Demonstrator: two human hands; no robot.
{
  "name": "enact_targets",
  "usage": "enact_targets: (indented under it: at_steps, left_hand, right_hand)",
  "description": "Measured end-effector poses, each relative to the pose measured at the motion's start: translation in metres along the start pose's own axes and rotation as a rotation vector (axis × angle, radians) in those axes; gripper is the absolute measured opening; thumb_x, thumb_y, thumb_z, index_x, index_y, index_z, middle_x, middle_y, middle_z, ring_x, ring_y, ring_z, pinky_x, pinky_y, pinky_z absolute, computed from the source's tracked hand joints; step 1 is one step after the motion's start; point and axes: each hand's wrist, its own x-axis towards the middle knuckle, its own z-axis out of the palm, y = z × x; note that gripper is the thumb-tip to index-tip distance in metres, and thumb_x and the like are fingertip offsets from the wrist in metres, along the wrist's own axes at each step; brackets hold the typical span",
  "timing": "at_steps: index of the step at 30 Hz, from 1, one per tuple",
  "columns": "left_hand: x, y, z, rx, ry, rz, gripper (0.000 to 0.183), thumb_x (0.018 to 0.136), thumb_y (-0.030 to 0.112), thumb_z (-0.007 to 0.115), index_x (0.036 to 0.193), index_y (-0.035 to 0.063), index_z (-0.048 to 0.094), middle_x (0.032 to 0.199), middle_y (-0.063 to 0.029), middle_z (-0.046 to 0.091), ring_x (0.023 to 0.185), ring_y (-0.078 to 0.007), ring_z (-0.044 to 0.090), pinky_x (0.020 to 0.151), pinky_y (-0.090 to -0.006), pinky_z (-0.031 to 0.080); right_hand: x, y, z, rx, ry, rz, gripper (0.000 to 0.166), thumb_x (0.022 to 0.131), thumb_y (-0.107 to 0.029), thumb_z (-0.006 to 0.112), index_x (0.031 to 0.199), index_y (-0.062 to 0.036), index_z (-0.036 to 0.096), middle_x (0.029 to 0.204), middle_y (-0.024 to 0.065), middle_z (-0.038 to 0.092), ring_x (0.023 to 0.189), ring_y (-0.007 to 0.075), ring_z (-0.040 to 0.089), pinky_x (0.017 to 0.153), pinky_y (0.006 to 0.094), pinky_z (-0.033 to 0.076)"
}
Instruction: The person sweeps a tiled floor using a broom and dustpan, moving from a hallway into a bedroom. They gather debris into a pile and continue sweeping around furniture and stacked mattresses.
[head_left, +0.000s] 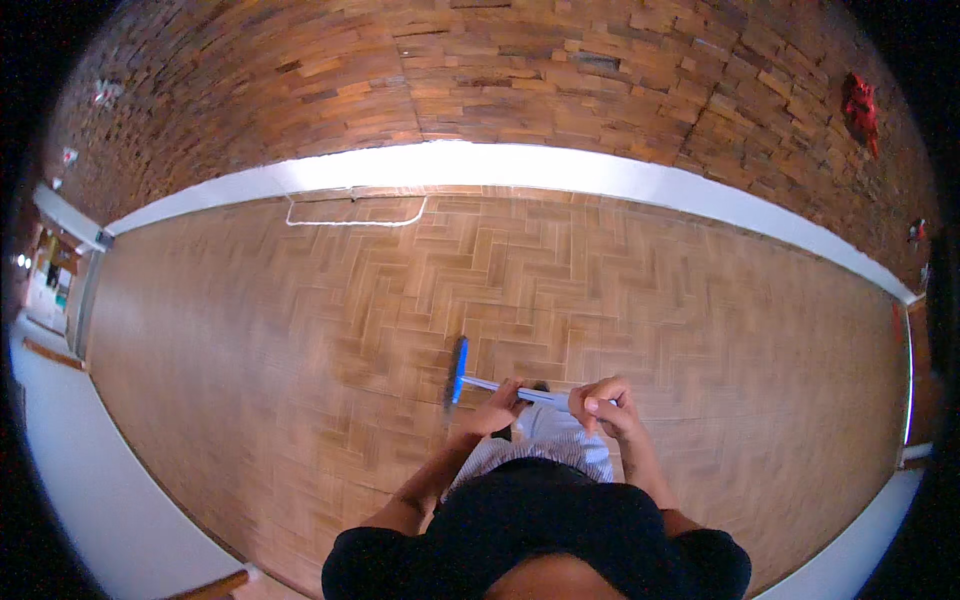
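Note:
Both of my hands grip the pale handle (546, 397) of a broom. My right hand (606, 406) is closed around its upper end, near my waist. Further down the shaft, my left hand (501, 409) wraps the handle. The blue broom head (460, 370) with dark bristles is at the floor, ahead and to the left of my feet. It looks slightly blurred. Below it stretches the herringbone wood-look floor (525, 277). My striped trousers partly show beneath the handle.
A white baseboard (525, 165) runs along the brick-like wall (480, 82) ahead. A white cable (356, 223) lies on the floor beside that wall. Red decoration (861, 112) hangs at upper right. White walls (82, 465) flank the floor, with a doorway (56, 277) at left.

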Motion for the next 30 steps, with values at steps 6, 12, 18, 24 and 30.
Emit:
enact_targets:
  at_steps: [6, 12, 18, 24, 30]
  left_hand:
    - [0.135, -0.008, -0.058, 0.419, -0.079, 0.149, 0.036, 0.077, 0.009, 0.055, 0.109, 0.0036, 0.04, 0.108, -0.0185, 0.046, 0.104, -0.0359, 0.043, 0.089, -0.0402, 0.035]
    - [0.279, 0.013, -0.134, 0.762, 0.133, 0.304, 0.027, 0.069, 0.007, 0.057, 0.094, 0.0042, 0.048, 0.081, -0.0154, 0.051, 0.083, -0.0366, 0.047, 0.07, -0.0456, 0.037]
    - [0.437, 0.005, -0.194, 0.737, 0.03, 0.476, 0.017, 0.071, 0.011, 0.057, 0.082, 0.0062, 0.045, 0.07, -0.009, 0.048, 0.068, -0.0263, 0.046, 0.062, -0.0375, 0.039]
    - [0.541, -0.044, -0.205, 0.616, -0.484, -0.285, 0.012, 0.078, 0.012, 0.054, 0.086, 0.0062, 0.049, 0.073, -0.0049, 0.049, 0.066, -0.0168, 0.049, 0.058, -0.0315, 0.042]
    - [0.567, -0.046, -0.065, 0.855, -0.844, 0.166, 0.008, 0.071, 0.011, 0.056, 0.076, 0.0047, 0.058, 0.069, -0.0109, 0.058, 0.067, -0.0243, 0.056, 0.062, -0.0368, 0.044]
  right_hand:
    - [0.104, -0.018, -0.071, 0.222, -0.004, -0.027, 0.041, 0.076, -0.027, 0.056, 0.042, -0.0032, 0.05, 0.044, 0.007, 0.047, 0.045, 0.0159, 0.043, 0.045, 0.0269, 0.031]
    - [0.2, 0.003, -0.166, 0.228, 0.124, -0.021, 0.043, 0.083, -0.024, 0.049, 0.045, -0.0045, 0.05, 0.045, 0.0048, 0.046, 0.049, 0.0144, 0.046, 0.049, 0.0269, 0.034]
    - [0.301, 0.096, -0.239, 0.103, 0.447, 0.009, 0.041, 0.085, -0.022, 0.049, 0.049, -0.0031, 0.048, 0.047, 0.0045, 0.047, 0.047, 0.0118, 0.046, 0.045, 0.0252, 0.035]
    - [0.347, 0.157, -0.265, -0.243, 0.542, -0.018, 0.032, 0.081, -0.017, 0.055, 0.052, -0.0025, 0.052, 0.048, 0.0012, 0.048, 0.046, 0.0077, 0.044, 0.043, 0.0255, 0.035]
    - [0.251, 0.112, -0.283, -0.015, 1.201, 0.329, 0.042, 0.083, -0.028, 0.053, 0.049, -0.0037, 0.05, 0.045, -0.0011, 0.046, 0.039, 0.0071, 0.041, 0.037, 0.0247, 0.032]
